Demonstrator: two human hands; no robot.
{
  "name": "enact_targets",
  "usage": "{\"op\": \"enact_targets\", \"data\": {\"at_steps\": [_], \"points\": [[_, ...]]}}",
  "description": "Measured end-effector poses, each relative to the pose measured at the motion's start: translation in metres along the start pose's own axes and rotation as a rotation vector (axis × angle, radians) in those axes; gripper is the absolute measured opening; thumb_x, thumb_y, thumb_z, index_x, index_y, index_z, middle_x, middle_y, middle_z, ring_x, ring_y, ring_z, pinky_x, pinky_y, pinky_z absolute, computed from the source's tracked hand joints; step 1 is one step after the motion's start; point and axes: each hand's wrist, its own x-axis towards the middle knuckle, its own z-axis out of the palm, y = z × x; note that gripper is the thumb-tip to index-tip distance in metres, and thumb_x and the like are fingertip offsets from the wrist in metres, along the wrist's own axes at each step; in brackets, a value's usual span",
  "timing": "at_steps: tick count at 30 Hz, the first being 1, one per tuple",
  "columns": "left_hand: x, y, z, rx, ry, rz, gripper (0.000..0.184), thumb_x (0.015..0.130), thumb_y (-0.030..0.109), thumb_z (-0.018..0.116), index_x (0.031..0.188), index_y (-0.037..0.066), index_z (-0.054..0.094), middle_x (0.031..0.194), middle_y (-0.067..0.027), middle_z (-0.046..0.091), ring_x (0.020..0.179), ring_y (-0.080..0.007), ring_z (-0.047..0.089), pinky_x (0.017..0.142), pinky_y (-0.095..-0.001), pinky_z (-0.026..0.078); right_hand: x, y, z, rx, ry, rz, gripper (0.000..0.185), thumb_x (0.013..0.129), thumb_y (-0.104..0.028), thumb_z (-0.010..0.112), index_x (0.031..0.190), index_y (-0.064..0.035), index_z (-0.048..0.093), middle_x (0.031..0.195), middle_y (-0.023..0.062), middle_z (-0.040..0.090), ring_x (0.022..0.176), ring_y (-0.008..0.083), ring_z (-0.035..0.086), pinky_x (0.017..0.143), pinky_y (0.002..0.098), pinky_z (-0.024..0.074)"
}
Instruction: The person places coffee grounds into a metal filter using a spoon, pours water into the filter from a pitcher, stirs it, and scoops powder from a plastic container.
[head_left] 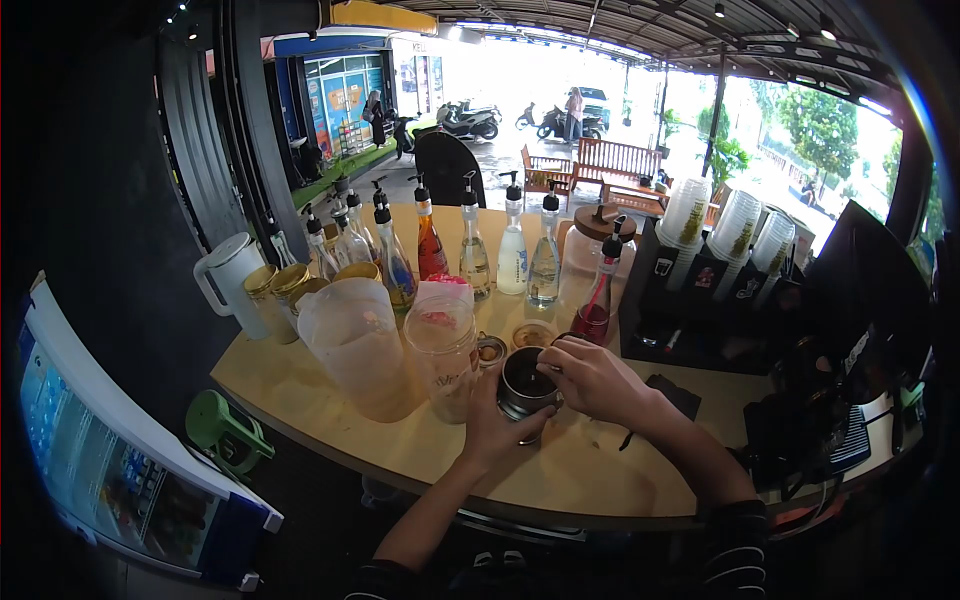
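Note:
My left hand (492,425) is wrapped around a small metal cup (518,406), tilted so its dark inside faces me. At the cup's mouth, the fingers of my right hand (592,378) are pinched together; what they hold is too small to make out. Just left of the cup stands a see-through plastic jar (440,345), with a pink-and-white packet (445,289) behind it. A small round metal lid or dish (491,350) lies beyond my left hand. Near my right hand is a pump bottle of red syrup (592,318).
On the wooden counter (330,395) stand a large frosted pitcher (350,325), a white jug (232,285) and several pump bottles (432,235). A black holder (690,300) with stacked plastic cups (735,222) is at right. A fridge (150,470) and green stool (210,420) sit lower left.

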Motion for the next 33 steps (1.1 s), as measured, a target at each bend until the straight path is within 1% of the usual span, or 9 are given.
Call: {"op": "enact_targets", "data": {"at_steps": [3, 6, 12, 17, 21, 23, 27, 29, 33], "points": [[0.000, 0.000, 0.000, 0.052, 0.033, 0.025, 0.080, 0.059, 0.031, 0.086, 0.123, 0.002, 0.047, 0.113, -0.0140, 0.056, 0.107, -0.0281, 0.055, 0.093, -0.0395, 0.043, 0.001, 0.000, 0.001, 0.021, -0.005, -0.057, 0.009, 0.081, -0.004, 0.059, 0.088, 0.0010, 0.057, 0.079, 0.0126, 0.056, 0.078, 0.0310, 0.058, 0.072, 0.0397, 0.0482], [0.000, 0.000, 0.000, 0.047, 0.024, 0.035, 0.080, 0.060, 0.031, 0.086, 0.123, 0.002, 0.048, 0.113, -0.0140, 0.056, 0.107, -0.0280, 0.055, 0.093, -0.0396, 0.044, 0.001, 0.001, 0.004, -0.060, 0.014, -0.087, 0.014, 0.081, -0.001, 0.062, 0.094, 0.0017, 0.056, 0.081, 0.0127, 0.058, 0.076, 0.0312, 0.060, 0.066, 0.0389, 0.0501], [-0.001, 0.000, -0.001, 0.071, 0.024, 0.027, 0.080, 0.059, 0.031, 0.086, 0.123, 0.002, 0.047, 0.112, -0.0139, 0.056, 0.106, -0.0282, 0.055, 0.092, -0.0396, 0.044, 0.001, 0.005, 0.001, 0.016, -0.012, -0.035, 0.011, 0.082, -0.004, 0.059, 0.092, 0.0014, 0.057, 0.082, 0.0137, 0.057, 0.081, 0.0322, 0.059, 0.071, 0.0395, 0.0486], [-0.001, 0.000, 0.000, 0.065, 0.037, 0.042, 0.079, 0.059, 0.030, 0.086, 0.123, 0.002, 0.048, 0.112, -0.0140, 0.056, 0.106, -0.0283, 0.055, 0.092, -0.0395, 0.044, -0.002, 0.010, 0.000, 0.139, 0.030, 0.059, 0.011, 0.083, -0.001, 0.058, 0.093, 0.0025, 0.056, 0.085, 0.0154, 0.059, 0.077, 0.0355, 0.060, 0.068, 0.0414, 0.0491], [0.000, -0.001, 0.000, 0.051, 0.024, 0.041, 0.079, 0.059, 0.030, 0.085, 0.123, 0.002, 0.048, 0.111, -0.0138, 0.056, 0.105, -0.0284, 0.055, 0.092, -0.0394, 0.044, -0.002, 0.011, 0.001, 0.112, 0.022, 0.064, 0.011, 0.084, -0.002, 0.058, 0.094, 0.0027, 0.056, 0.086, 0.0170, 0.059, 0.077, 0.0367, 0.060, 0.066, 0.0419, 0.0488], [0.000, -0.003, 0.000, 0.076, 0.011, 0.040, 0.078, 0.060, 0.030, 0.085, 0.123, 0.002, 0.048, 0.112, -0.0134, 0.056, 0.105, -0.0281, 0.055, 0.092, -0.0392, 0.044, -0.001, 0.007, -0.002, 0.201, -0.015, 0.065, 0.011, 0.084, -0.002, 0.058, 0.093, 0.0036, 0.055, 0.084, 0.0180, 0.058, 0.078, 0.0369, 0.061, 0.066, 0.0407, 0.0488], [0.000, -0.001, 0.000, 0.056, 0.027, 0.054, 0.078, 0.060, 0.030, 0.085, 0.123, 0.002, 0.048, 0.113, -0.0129, 0.056, 0.105, -0.0278, 0.055, 0.092, -0.0390, 0.043, -0.001, 0.012, 0.000, 0.140, 0.046, 0.059, 0.011, 0.085, -0.003, 0.058, 0.093, 0.0041, 0.056, 0.083, 0.0184, 0.059, 0.077, 0.0368, 0.061, 0.065, 0.0397, 0.0487], [-0.001, 0.002, -0.001, 0.052, 0.024, 0.030, 0.078, 0.060, 0.030, 0.085, 0.123, 0.002, 0.048, 0.113, -0.0126, 0.056, 0.106, -0.0275, 0.055, 0.092, -0.0391, 0.043, -0.002, 0.011, -0.002, 0.257, 0.004, 0.087, 0.010, 0.086, -0.003, 0.058, 0.093, 0.0045, 0.057, 0.083, 0.0189, 0.059, 0.075, 0.0372, 0.061, 0.065, 0.0396, 0.0485], [-0.001, 0.002, 0.000, 0.027, 0.022, 0.034, 0.078, 0.060, 0.030, 0.086, 0.123, 0.003, 0.048, 0.112, -0.0130, 0.056, 0.106, -0.0274, 0.055, 0.092, -0.0390, 0.043, -0.001, 0.010, -0.004, 0.195, 0.032, 0.094, 0.010, 0.086, -0.003, 0.058, 0.093, 0.0046, 0.057, 0.084, 0.0195, 0.060, 0.075, 0.0379, 0.061, 0.064, 0.0402, 0.0483]]}}
